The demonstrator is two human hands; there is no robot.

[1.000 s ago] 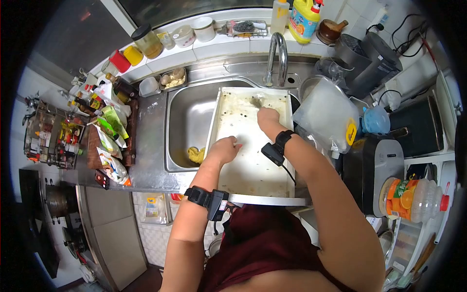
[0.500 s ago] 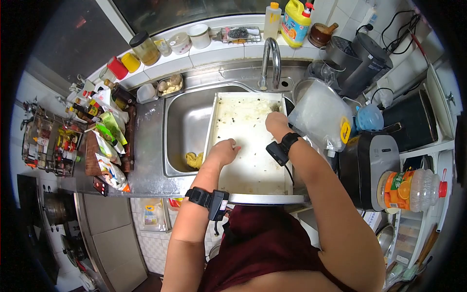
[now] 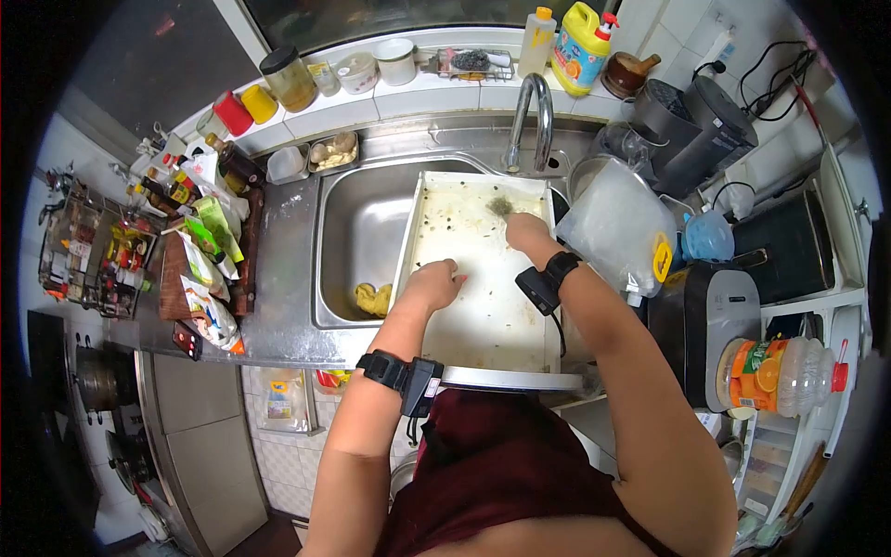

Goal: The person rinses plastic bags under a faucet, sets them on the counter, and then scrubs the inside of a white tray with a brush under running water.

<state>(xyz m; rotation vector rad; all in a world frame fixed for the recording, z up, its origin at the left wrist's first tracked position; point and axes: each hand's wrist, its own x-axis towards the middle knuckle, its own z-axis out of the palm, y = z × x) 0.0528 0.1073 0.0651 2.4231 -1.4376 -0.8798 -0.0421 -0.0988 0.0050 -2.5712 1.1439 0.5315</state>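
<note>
A white shallow drawer (image 3: 483,320) lies across the sink, its floor scattered with dark specks and stains. My right hand (image 3: 529,234) is closed low over its far right part, with a wispy grey-green clump (image 3: 501,206) at the fingertips. How far the fingers wrap round the clump is hidden. My left hand (image 3: 433,284) hovers over the drawer's left side, loosely curled, thumb and forefinger apart, nothing visible between them. Both wrists wear black strapped devices.
The steel sink (image 3: 357,223) holds a yellow cloth (image 3: 373,299). A tap (image 3: 531,121) rises behind the drawer. To the right stand a clear plastic bag (image 3: 617,218) and a black appliance (image 3: 701,339). Bottles and packets (image 3: 213,241) crowd the left counter.
The clump has moved left across the drawer floor, and my right hand has shifted slightly left over the drawer. My left hand stays nearly in place. The whole view has shifted a little.
</note>
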